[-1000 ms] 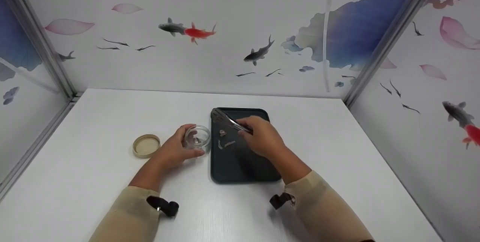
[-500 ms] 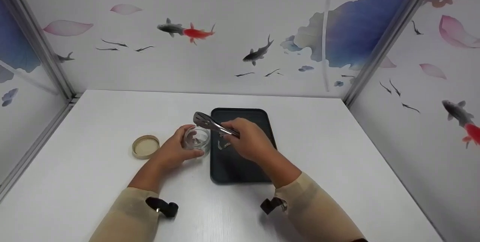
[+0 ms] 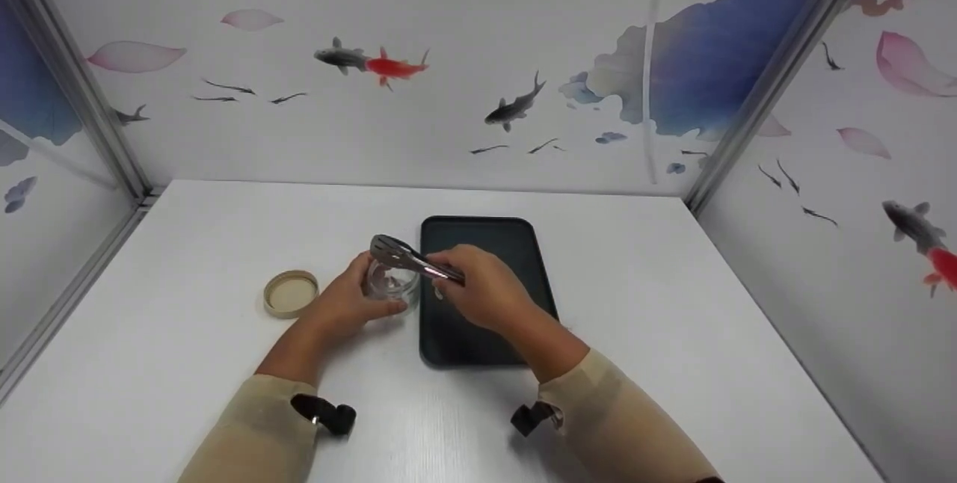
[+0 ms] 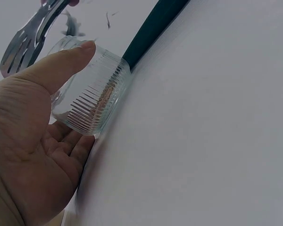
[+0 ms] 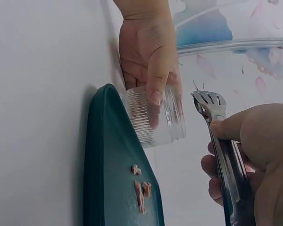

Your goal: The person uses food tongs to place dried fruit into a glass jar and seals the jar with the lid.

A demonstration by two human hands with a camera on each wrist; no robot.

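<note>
My left hand (image 3: 345, 302) grips a clear ribbed glass jar (image 4: 106, 77), thumb on one side and fingers on the other. The jar stands on the table against the left edge of a dark tray (image 3: 486, 345); some brownish bits show low inside it. Metal tongs (image 3: 396, 253) with slotted ends are held in my right hand (image 3: 486, 288). Their ends lie over the jar's mouth, close together, and a tiny dark tip shows at their edge in the right wrist view. On the tray lie a few brownish dried pieces (image 5: 140, 195), mostly hidden by my right hand in the head view.
A beige round lid (image 3: 291, 294) lies on the white table (image 3: 187, 363), left of the jar and beside my left wrist. Panels printed with fish and petals (image 3: 448, 19) enclose the table at the back and both sides.
My right hand has carried the tongs left and toward me, from over the tray's far left corner to over the jar. My left hand and the jar have stayed put.
</note>
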